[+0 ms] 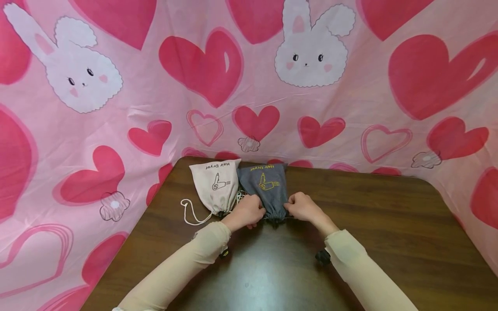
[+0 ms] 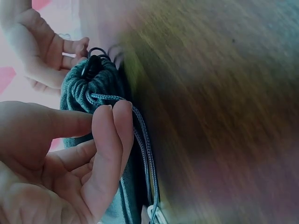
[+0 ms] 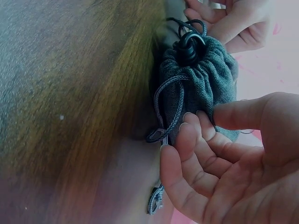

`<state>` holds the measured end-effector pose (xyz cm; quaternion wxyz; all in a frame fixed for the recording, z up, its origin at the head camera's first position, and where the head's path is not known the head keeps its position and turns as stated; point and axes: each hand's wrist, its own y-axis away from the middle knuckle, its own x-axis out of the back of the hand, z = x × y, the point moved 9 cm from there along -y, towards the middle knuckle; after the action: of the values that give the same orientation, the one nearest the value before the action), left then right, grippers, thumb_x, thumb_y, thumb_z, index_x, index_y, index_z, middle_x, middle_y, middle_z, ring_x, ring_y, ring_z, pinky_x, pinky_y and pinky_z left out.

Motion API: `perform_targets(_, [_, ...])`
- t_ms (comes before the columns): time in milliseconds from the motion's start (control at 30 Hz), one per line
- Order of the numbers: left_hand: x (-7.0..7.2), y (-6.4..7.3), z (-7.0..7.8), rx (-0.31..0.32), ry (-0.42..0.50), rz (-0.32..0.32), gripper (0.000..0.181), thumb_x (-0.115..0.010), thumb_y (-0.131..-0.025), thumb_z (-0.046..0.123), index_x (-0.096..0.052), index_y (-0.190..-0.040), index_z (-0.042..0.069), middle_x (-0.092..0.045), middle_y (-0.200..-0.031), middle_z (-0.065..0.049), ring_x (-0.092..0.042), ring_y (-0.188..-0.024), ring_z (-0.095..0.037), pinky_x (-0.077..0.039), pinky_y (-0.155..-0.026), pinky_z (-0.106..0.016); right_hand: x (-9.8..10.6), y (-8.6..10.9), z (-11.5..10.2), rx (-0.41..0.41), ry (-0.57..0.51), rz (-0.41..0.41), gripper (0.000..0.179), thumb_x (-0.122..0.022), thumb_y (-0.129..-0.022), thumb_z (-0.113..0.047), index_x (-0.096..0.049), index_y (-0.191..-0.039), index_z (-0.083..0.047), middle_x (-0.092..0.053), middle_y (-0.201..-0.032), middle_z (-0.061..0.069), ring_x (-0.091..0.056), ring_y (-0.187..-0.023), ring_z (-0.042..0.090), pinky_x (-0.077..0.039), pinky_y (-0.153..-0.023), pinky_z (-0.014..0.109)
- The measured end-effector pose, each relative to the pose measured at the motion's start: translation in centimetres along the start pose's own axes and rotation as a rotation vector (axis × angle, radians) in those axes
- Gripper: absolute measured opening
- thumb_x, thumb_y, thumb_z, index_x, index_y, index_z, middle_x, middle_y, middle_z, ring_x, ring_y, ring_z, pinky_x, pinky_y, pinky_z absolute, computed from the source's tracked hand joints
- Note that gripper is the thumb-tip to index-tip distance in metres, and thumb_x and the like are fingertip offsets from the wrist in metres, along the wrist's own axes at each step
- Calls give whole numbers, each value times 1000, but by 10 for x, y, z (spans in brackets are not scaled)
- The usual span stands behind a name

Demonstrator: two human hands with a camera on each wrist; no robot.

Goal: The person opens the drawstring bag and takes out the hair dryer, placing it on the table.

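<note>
A dark grey drawstring bag with yellow "Hair Dryer" lettering and a dryer drawing lies on the table, its gathered mouth toward me. My left hand pinches its left side close to the mouth, fingertips right at the grey cord. On the opposite side my right hand pinches the fabric between thumb and fingers. A black cord stopper sits at the puckered opening, and a looped cord hangs beside my right fingers. Left of it, a cream drawstring bag with black lettering lies partly behind my left hand.
The dark wooden table extends widely to the right and toward me. A white cord from the cream bag loops out on the left. Pink cloth with hearts and rabbits hangs along the table's back and sides.
</note>
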<state>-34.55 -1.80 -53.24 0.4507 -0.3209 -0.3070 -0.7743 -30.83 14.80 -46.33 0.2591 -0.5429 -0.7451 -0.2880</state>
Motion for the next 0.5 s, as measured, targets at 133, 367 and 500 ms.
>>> perform_targets(133, [7, 13, 19, -10, -5, 23, 41, -61, -100, 16, -63, -60, 11, -61, -49, -2, -63, -39, -18, -54, -41, -33, 2, 2, 3, -11, -5, -3, 35, -63, -102, -14, -55, -67, -10, -57, -59, 1, -57, -54, 16, -49, -55, 30])
perform_targets(367, [23, 44, 58, -1, 36, 11, 43, -62, -101, 10, -60, -58, 7, -60, -48, -4, -63, -41, -18, -55, -43, -33, 6, 5, 7, -27, -9, 0, 31, -63, -101, -13, -58, -70, -10, -59, -61, 3, -57, -55, 16, -50, -54, 30])
perform_targets(500, [17, 38, 55, -17, -3, 23, 43, -61, -102, 13, -61, -59, 10, -60, -47, 0, -62, -39, -14, -54, -42, -31, 7, 6, 9, -28, -19, -9, 32, -63, -101, -14, -58, -70, -10, -60, -62, 4, -58, -55, 16, -50, -54, 30])
